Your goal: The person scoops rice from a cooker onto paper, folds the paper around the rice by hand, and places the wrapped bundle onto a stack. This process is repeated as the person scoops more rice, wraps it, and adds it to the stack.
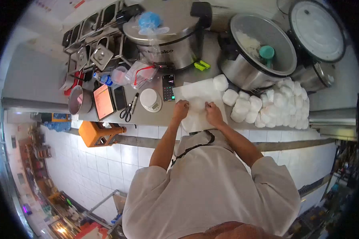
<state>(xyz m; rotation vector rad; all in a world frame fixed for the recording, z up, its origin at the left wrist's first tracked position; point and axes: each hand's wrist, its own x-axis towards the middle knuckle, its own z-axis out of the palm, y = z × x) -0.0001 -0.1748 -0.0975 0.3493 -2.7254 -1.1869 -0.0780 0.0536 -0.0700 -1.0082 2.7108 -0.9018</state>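
Note:
A stack of white wrapping paper (197, 89) lies at the table's front edge, with a pale, low mound on its top sheet between my hands. My left hand (181, 109) is closed at the left side of the mound, fingers pinching the paper. On the other side my right hand (214, 114) is closed too, its fingertips gripping the paper. Several rounded white wrapped packets (241, 107) begin just right of the stack and pile up further right (285, 103). A phone with a calculator on its screen (168, 87) touches the stack's left side.
Behind the packets stands an open rice cooker (263, 47) holding rice and a green scoop (267, 52). A lidded cooker (163, 36) is at the back. Leftward are a white scale (150, 99), scissors (126, 112), a tablet (103, 102) and a pot (79, 100). An orange stool (95, 133) stands below.

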